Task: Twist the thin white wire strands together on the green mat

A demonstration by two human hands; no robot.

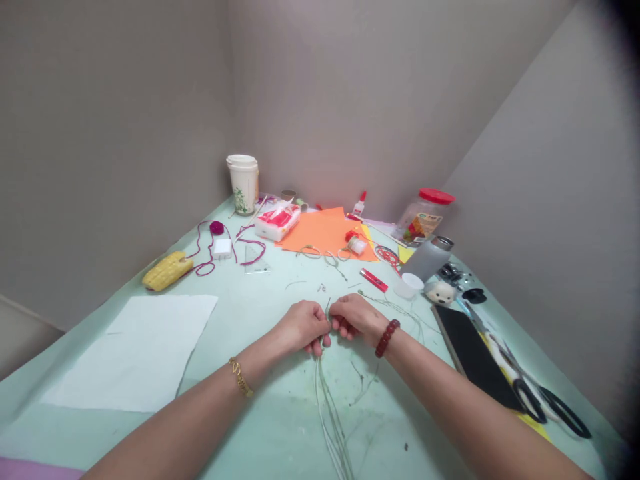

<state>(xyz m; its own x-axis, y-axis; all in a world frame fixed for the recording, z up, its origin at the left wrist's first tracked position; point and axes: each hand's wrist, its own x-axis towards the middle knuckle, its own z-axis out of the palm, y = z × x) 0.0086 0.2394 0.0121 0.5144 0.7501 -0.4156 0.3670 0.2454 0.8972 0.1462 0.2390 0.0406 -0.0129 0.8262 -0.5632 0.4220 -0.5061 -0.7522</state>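
Note:
Several thin pale green cords hang down from between my hands toward the table's near edge. My left hand is closed, pinching the upper part of these cords between thumb and fingers. Right beside it, my right hand is closed too, its thumb and forefinger at the short cord end that sticks up between the hands. The exact spot where the fingertips meet the cord is partly hidden. More green cords lie loose on the table to the right of my right hand.
Near the right edge lie black-handled scissors and a black notebook. A grey bottle, a red lighter and orange paper lie beyond my hands. White paper and a yellow corn-shaped object are at left.

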